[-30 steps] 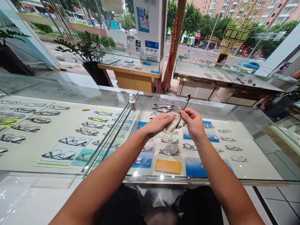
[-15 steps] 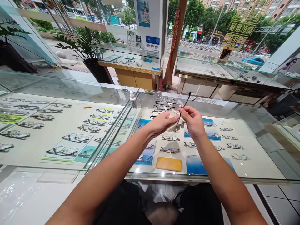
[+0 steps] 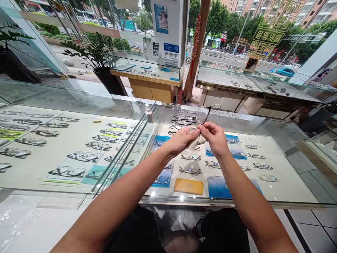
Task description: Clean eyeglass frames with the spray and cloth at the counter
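Observation:
Above the glass counter my two hands meet around a pair of eyeglasses point(image 3: 203, 115), whose lens and dark frame stick up beyond the fingers. My left hand point(image 3: 185, 137) is closed on a pale cleaning cloth point(image 3: 195, 142), which hangs below the fingers. My right hand point(image 3: 214, 138) pinches the eyeglasses close to the left thumb. The part of the frame between the fingers and cloth is hidden. A small white spray bottle point(image 3: 149, 114) stands upright on the glass, to the left of the hands.
Under the glass of the display case point(image 3: 283, 175) lie several rows of eyeglasses and a yellow-orange case point(image 3: 188, 186). A second case point(image 3: 28, 172) adjoins on the left. Behind stand a potted plant point(image 3: 105, 63) and a wooden cabinet point(image 3: 154, 88).
The eyeglasses in my hands have turned slightly, showing one lens more fully. Both hands stay together at nearly the same spot, and the view has shifted a little.

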A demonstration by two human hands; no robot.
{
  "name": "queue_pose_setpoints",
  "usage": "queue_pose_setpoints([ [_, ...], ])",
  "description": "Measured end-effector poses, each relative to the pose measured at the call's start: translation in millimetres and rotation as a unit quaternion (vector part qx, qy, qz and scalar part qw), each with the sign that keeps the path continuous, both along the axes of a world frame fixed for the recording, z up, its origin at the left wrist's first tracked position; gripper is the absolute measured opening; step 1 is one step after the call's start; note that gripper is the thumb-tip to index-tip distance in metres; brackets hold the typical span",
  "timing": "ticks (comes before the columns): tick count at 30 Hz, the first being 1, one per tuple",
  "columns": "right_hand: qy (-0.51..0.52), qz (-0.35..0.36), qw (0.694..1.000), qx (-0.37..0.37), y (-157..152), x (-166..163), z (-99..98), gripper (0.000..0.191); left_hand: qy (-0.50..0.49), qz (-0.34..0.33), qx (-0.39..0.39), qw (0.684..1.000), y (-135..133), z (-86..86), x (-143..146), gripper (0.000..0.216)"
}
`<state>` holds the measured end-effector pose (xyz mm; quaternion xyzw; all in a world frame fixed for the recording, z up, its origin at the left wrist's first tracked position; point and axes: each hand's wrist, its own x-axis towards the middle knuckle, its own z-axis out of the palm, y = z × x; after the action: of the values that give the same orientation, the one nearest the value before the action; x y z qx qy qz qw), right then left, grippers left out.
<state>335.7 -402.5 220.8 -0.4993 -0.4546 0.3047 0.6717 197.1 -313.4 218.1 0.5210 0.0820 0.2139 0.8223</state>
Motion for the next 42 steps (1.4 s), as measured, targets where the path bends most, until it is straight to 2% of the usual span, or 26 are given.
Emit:
queue_pose_setpoints([
  [7, -0.004, -0.031, 0.999, 0.005, 0.1, 7.0, 0.4, 0.037, 0.018, -0.016, 0.002, 1.0, 6.9, 1.6, -7.7, 0.051],
  [12, 0.028, -0.031, 0.999, 0.02, 2.9, 7.7, -2.1, 0.035, 0.022, -0.019, 0.042, 0.999, 9.1, 2.9, -10.6, 0.051],
  [18, 0.109, 0.027, 0.994, -0.009, 3.7, -2.7, -2.6, 0.037, 0.038, 0.047, 0.106, 0.993, 4.3, -0.6, -6.0, 0.057],
  [25, 0.112, 0.025, 0.993, 0.016, 1.9, -2.5, -0.6, 0.035, 0.032, 0.078, 0.163, 0.983, 2.2, 1.6, -4.2, 0.058],
  [32, 0.113, 0.007, 0.994, 0.003, 2.9, 1.9, -1.6, 0.038, 0.038, 0.033, 0.118, 0.992, 6.0, 6.6, -11.3, 0.052],
  [38, 0.111, 0.024, 0.994, -0.011, 5.3, -6.9, -5.8, 0.038, 0.055, 0.092, 0.107, 0.988, 7.8, 1.9, -8.6, 0.052],
  [42, 0.091, 0.008, 0.996, 0.013, 4.9, -9.5, -5.0, 0.034, 0.074, 0.107, 0.135, 0.982, 5.6, 1.3, -7.6, 0.054],
])
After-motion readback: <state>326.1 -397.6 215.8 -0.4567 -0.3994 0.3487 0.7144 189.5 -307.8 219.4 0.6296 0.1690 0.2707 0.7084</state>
